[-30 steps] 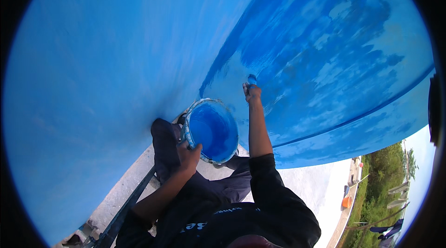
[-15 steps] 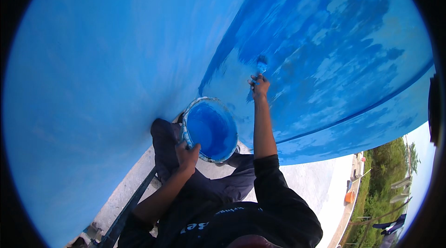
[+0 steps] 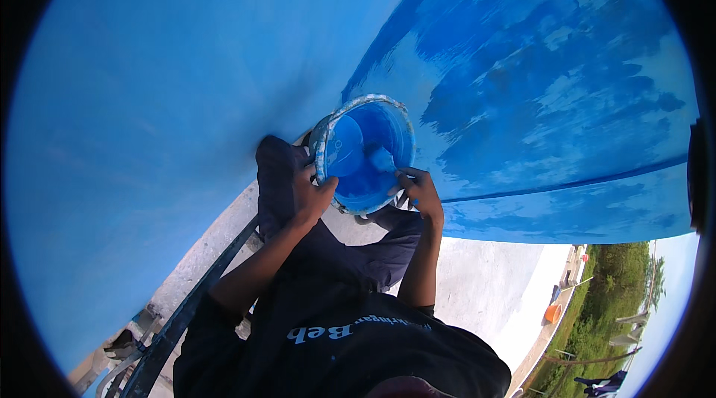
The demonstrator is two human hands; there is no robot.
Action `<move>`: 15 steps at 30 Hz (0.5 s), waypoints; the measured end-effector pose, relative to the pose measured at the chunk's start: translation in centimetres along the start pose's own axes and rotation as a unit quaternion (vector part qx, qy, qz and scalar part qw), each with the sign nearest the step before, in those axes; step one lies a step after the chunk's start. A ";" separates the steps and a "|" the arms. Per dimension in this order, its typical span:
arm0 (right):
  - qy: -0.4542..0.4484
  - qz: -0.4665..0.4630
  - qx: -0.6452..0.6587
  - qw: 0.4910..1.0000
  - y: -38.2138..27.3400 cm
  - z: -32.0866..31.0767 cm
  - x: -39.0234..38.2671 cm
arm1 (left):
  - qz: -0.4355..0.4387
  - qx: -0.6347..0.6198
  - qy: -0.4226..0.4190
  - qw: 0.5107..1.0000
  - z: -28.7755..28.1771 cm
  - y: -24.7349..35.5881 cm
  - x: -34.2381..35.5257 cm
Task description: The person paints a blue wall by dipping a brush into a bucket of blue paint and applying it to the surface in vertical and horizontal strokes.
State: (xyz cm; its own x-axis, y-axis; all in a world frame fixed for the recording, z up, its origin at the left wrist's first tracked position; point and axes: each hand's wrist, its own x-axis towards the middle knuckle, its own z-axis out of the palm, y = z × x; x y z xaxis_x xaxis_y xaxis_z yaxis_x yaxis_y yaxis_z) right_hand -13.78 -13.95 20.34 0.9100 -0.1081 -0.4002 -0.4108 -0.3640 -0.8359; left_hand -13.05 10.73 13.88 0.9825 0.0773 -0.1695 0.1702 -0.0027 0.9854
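Observation:
A round bucket with a paint-smeared rim holds blue paint. My left hand grips its rim on the near left side, thumb over the edge. In my right hand is a paintbrush, its handle pinched between the fingers. The brush head is down inside the bucket, by the paint. Beyond and to the right stretches a large curved surface, where dark blue strokes lie in patches over a lighter blue.
A plain light blue surface rises close on the left. My legs are folded below the bucket on a pale floor. A dark bar runs at lower left. Farther right are an orange bucket and greenery.
My right hand has drawn the paintbrush back from the painted surface and down into the bucket. The bucket, held by my left hand, appears higher in view.

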 end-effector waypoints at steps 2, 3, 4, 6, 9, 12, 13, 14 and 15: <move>-0.005 0.017 -0.054 0.998 0.5 1.6 0.6 | 0.040 0.025 -0.010 0.999 0.0 -0.4 0.0; -0.006 0.025 -0.068 0.997 1.1 2.3 1.3 | 0.083 0.044 -0.006 0.996 0.1 -0.4 0.1; -0.007 0.033 -0.082 0.996 1.7 2.8 1.9 | 0.126 0.062 -0.001 0.990 0.1 -0.3 0.1; -0.006 0.043 -0.088 0.995 2.7 3.5 3.1 | 0.157 0.101 -0.010 0.982 0.3 0.0 0.0; -0.012 0.053 -0.096 0.994 2.1 4.0 3.5 | 0.134 0.109 -0.021 0.985 -0.1 0.5 -0.1; -0.010 0.048 -0.088 0.995 2.0 3.8 3.4 | 0.121 0.091 -0.021 0.988 -0.2 1.2 -0.3; -0.007 0.044 -0.083 0.996 2.2 3.8 3.4 | 0.117 0.072 -0.016 0.990 -0.1 1.7 -0.6; 0.001 0.044 -0.081 0.996 2.4 3.7 3.4 | 0.113 0.051 -0.013 0.992 0.0 2.2 -0.7; 0.009 0.044 -0.079 0.996 2.6 3.8 3.5 | 0.136 0.061 -0.005 0.989 0.1 2.0 -0.7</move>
State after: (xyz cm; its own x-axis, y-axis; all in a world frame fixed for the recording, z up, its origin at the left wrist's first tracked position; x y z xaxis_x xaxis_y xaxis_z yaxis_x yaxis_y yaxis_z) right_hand -11.87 -11.79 15.30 0.8721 -0.1620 -0.4617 -0.4767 -0.4939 -0.7273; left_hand -13.43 10.60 16.02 0.9938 0.0481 0.1000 -0.0923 -0.1417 0.9856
